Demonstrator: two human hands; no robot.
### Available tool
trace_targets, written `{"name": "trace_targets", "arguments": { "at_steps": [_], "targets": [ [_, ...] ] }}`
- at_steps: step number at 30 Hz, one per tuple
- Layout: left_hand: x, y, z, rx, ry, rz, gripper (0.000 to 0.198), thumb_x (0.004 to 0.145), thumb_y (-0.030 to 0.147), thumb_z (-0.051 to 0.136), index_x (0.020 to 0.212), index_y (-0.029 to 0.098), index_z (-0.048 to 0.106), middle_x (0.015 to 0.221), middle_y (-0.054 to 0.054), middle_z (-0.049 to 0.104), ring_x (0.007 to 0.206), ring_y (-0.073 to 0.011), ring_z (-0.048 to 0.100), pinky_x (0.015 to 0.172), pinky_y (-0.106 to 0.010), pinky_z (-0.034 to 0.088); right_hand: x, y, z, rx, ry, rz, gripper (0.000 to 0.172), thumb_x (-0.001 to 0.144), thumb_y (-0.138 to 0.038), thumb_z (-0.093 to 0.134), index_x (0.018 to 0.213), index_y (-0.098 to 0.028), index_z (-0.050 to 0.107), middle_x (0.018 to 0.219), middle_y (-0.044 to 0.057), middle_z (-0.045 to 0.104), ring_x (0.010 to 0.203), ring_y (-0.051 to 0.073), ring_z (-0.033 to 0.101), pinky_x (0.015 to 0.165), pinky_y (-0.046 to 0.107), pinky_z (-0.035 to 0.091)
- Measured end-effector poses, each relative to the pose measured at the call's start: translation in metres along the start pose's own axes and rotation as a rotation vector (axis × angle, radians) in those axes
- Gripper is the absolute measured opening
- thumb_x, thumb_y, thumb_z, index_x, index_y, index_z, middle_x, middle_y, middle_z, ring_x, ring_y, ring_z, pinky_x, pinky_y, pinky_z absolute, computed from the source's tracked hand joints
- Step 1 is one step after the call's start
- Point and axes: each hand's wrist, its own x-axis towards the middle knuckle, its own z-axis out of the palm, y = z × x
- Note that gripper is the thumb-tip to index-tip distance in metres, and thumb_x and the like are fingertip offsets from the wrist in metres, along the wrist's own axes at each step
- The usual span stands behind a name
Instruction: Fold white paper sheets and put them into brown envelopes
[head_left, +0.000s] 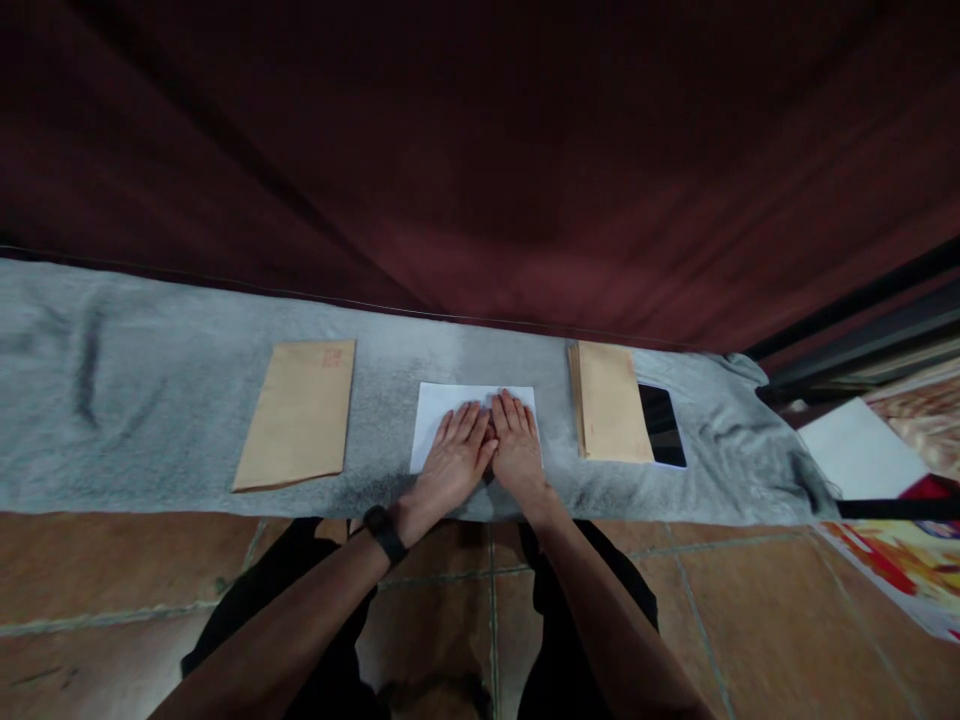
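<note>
A sheet of white paper (427, 405) lies on the grey cloth in front of me, partly covered by both hands. My left hand (457, 450) rests flat on its middle, fingers stretched out and pointing away from me. Beside it my right hand (516, 440) presses flat on the right part of the paper, fingers also extended. The two thumbs come close together near the paper's near edge. Whether the paper is folded under my hands is hidden. To the left lies a brown envelope (304, 415) with a red stamp mark. On the right is a stack of brown envelopes (615, 405).
A dark phone (661, 425) lies partly under the envelope stack. The grey cloth (165, 390) covers a long narrow surface, with a dark red curtain (465, 200) hanging behind it. Printed boards and a white panel (862, 450) stand at the far right. Tiled floor shows below.
</note>
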Motion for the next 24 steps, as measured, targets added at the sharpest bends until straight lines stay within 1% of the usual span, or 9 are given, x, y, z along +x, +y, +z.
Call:
{"name": "trace_targets", "arguments": {
  "at_steps": [2,4,7,10,13,17,20,24],
  "targets": [
    [-0.004,-0.004,-0.001,0.012,-0.054,0.055,0.06,0.106,0.044,0.038,0.153,0.008,0.046,0.166,-0.02,0.038,0.157,-0.0309,0.03,0.128,-0.052,0.027,0.001,0.007,0.002,0.013,0.025,0.039,0.053,0.107,-0.024,0.035,0.158,-0.009,0.042,0.166,0.016,0.039,0.155,0.026,0.034,0.127,0.048,0.028],
    [-0.008,-0.013,-0.007,0.026,-0.099,0.128,0.062,0.104,0.047,0.046,0.154,0.01,0.046,0.166,-0.019,0.037,0.158,-0.0301,0.029,0.129,-0.051,0.026,0.002,0.014,0.003,0.031,0.059,0.06,0.053,0.107,-0.025,0.034,0.156,-0.006,0.043,0.164,0.018,0.042,0.154,0.027,0.036,0.125,0.049,0.03],
    [-0.012,-0.026,-0.019,0.048,-0.15,0.223,0.058,0.102,0.041,0.05,0.154,0.013,0.047,0.167,-0.017,0.038,0.157,-0.0265,0.03,0.13,-0.048,0.024,0.001,0.021,0.006,0.042,0.101,0.057,0.053,0.106,-0.026,0.036,0.154,-0.004,0.045,0.163,0.019,0.044,0.153,0.028,0.038,0.125,0.05,0.031],
    [-0.012,-0.032,-0.032,0.055,-0.204,0.285,0.052,0.1,0.033,0.052,0.151,0.018,0.051,0.166,-0.013,0.04,0.155,-0.0229,0.035,0.129,-0.043,0.024,0.001,0.023,0.009,0.035,0.119,0.06,0.053,0.106,-0.027,0.039,0.153,-0.004,0.047,0.162,0.02,0.045,0.152,0.028,0.039,0.125,0.049,0.032],
    [-0.011,-0.032,-0.041,0.071,-0.257,0.299,0.053,0.094,0.024,0.057,0.147,0.02,0.055,0.165,-0.012,0.042,0.154,-0.0225,0.037,0.129,-0.042,0.025,0.001,0.022,0.01,0.034,0.122,0.062,0.053,0.105,-0.027,0.041,0.152,-0.004,0.047,0.161,0.02,0.046,0.151,0.028,0.04,0.124,0.049,0.032],
    [-0.012,-0.031,-0.045,0.09,-0.29,0.326,0.061,0.086,0.012,0.054,0.147,0.02,0.055,0.164,-0.011,0.044,0.153,-0.0212,0.039,0.129,-0.043,0.023,0.001,0.022,0.011,0.056,0.133,0.063,0.053,0.104,-0.027,0.043,0.151,-0.004,0.048,0.16,0.02,0.047,0.151,0.028,0.041,0.124,0.05,0.033],
    [-0.013,-0.032,-0.043,0.085,-0.283,0.332,0.063,0.085,0.009,0.052,0.147,0.018,0.055,0.165,-0.012,0.043,0.154,-0.0217,0.038,0.13,-0.043,0.021,0.001,0.021,0.011,0.076,0.146,0.068,0.053,0.103,-0.026,0.045,0.15,-0.004,0.049,0.159,0.021,0.048,0.15,0.029,0.041,0.123,0.051,0.034],
    [-0.014,-0.035,-0.043,0.055,-0.273,0.317,0.064,0.084,0.009,0.052,0.147,0.02,0.056,0.164,-0.011,0.044,0.154,-0.0221,0.037,0.13,-0.044,0.02,0.0,0.019,0.009,0.084,0.152,0.065,0.052,0.103,-0.026,0.045,0.15,-0.005,0.049,0.159,0.021,0.049,0.149,0.03,0.042,0.123,0.054,0.033]
  ]
}}
